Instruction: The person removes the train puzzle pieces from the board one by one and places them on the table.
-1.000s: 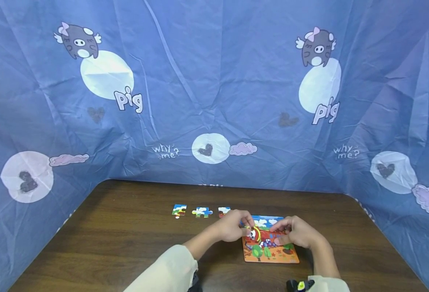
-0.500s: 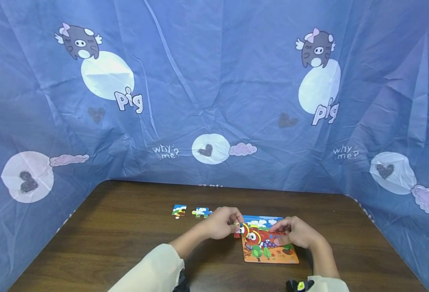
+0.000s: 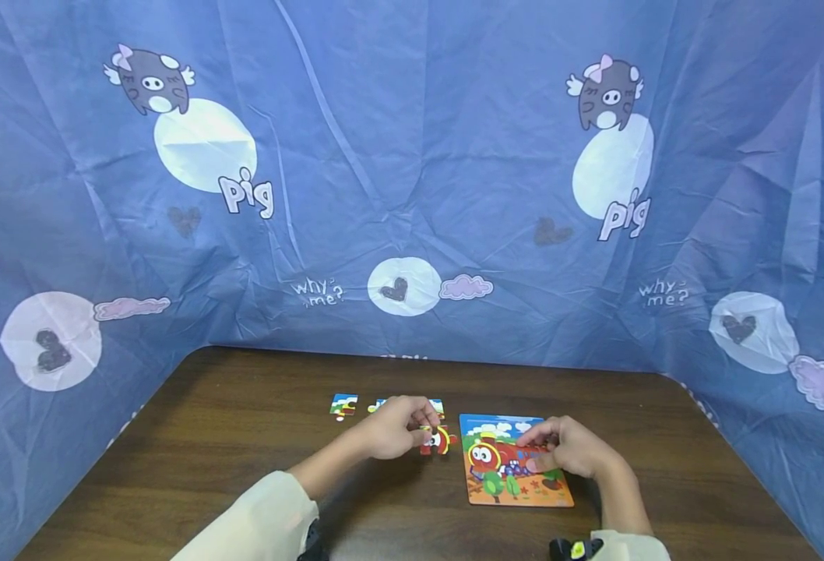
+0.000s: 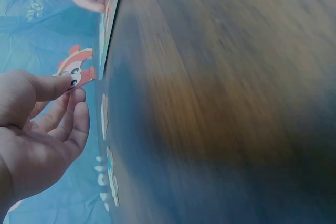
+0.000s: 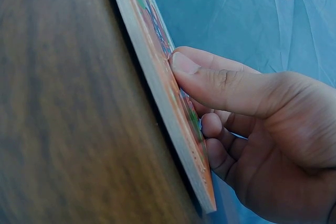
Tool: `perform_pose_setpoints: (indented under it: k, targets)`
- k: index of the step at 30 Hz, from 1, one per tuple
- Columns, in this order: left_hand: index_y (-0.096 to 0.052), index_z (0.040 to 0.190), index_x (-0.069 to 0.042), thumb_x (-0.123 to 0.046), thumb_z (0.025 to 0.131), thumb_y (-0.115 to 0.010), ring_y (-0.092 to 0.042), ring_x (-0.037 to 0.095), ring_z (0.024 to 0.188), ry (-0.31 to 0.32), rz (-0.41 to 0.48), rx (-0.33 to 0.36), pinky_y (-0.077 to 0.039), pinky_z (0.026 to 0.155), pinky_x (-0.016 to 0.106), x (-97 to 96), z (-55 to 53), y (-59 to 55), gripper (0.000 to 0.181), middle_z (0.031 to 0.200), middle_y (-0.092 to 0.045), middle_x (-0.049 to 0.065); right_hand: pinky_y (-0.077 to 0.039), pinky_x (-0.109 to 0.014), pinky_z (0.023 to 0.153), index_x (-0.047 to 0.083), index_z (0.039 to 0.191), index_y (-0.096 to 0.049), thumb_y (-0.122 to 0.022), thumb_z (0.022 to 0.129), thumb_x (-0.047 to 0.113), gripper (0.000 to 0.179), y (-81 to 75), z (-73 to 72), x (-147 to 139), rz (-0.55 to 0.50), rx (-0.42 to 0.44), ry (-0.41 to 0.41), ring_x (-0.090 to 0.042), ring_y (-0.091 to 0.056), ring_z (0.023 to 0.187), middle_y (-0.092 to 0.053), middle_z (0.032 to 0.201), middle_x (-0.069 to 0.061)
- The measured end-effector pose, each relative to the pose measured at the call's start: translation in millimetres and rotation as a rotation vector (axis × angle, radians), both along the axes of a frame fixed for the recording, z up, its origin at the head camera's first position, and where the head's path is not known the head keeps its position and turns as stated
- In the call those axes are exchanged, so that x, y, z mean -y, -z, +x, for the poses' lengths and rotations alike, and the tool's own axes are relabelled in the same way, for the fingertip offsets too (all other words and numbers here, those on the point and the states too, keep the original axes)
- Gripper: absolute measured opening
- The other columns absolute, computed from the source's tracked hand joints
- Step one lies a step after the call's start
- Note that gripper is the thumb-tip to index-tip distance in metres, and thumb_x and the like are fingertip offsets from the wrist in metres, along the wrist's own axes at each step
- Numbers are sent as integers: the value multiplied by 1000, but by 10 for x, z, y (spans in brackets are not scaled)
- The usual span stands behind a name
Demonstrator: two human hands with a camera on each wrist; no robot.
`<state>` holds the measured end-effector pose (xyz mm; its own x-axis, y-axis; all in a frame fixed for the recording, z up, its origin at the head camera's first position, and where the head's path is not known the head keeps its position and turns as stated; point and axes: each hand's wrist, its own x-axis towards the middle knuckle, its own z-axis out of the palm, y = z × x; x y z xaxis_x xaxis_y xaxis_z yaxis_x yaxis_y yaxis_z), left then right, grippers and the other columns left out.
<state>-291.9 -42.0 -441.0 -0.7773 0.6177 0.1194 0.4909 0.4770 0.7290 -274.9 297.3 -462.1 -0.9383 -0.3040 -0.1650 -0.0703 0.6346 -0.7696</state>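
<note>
My left hand (image 3: 398, 427) pinches a jigsaw piece (image 3: 441, 442) between thumb and fingers, left of the puzzle board. The piece is red with a yellow band and a cartoon eye; in the left wrist view the puzzle piece (image 4: 80, 71) stands tilted at the fingertips, above the table. A square puzzle board (image 3: 496, 489) with a red train with a face, trees and orange ground lies to the right. My right hand (image 3: 576, 448) rests on the board's right part. In the right wrist view, its thumb (image 5: 184, 64) touches the picture surface and the other fingers are loosely bent.
Loose jigsaw pieces lie in a row at the back: one piece (image 3: 344, 404) at the left, others partly hidden behind my left hand. The brown table (image 3: 244, 452) ends at a blue cloth backdrop (image 3: 412, 195) with pig prints.
My left hand has moved left off the board, carrying the train-face piece with it. The full board now shows beside the piece. My right hand stays in place.
</note>
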Motion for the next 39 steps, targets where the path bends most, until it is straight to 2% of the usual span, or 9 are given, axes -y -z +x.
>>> perform_pose_setpoints:
  k: [4,12,23,32,39]
  targets:
    - [-66,101,-8,1,94,-69,-59,11,84,-13,-16,14,-49,76,30,105,12,11,12,87,-64,-4,-41,-35,72,9,107,-78,-89,76,7,33,-2,2,9,8,-11,-2,-22,-48,82,-69,100,-3]
    - [-66,99,-10,0,93,-71,-60,10,82,-15,-24,-38,-49,76,30,324,28,70,13,88,-63,-4,-41,-36,73,8,107,-78,-88,76,7,33,-15,16,15,2,-4,12,-23,-48,83,-69,101,-3]
    - [-65,101,-5,3,95,-67,-61,11,76,-25,19,38,-49,69,28,628,63,51,10,85,-67,2,-41,-35,73,8,107,-78,-89,76,7,33,-7,3,-4,-11,-4,-9,-23,-48,82,-69,100,-3]
    - [-65,100,-5,4,94,-67,-59,8,76,-57,-4,-34,-48,71,27,881,73,31,11,84,-68,0,-41,-34,72,8,107,-78,-89,76,7,33,-6,-1,-6,-11,-3,-5,-22,-48,81,-68,99,-3]
    - [-67,101,-6,2,95,-66,-57,10,73,-97,-23,-32,-48,67,27,1033,81,22,10,85,-67,-1,-40,-34,72,8,107,-78,-89,76,8,33,6,-7,-9,-20,1,-2,-22,-47,81,-68,99,-3]
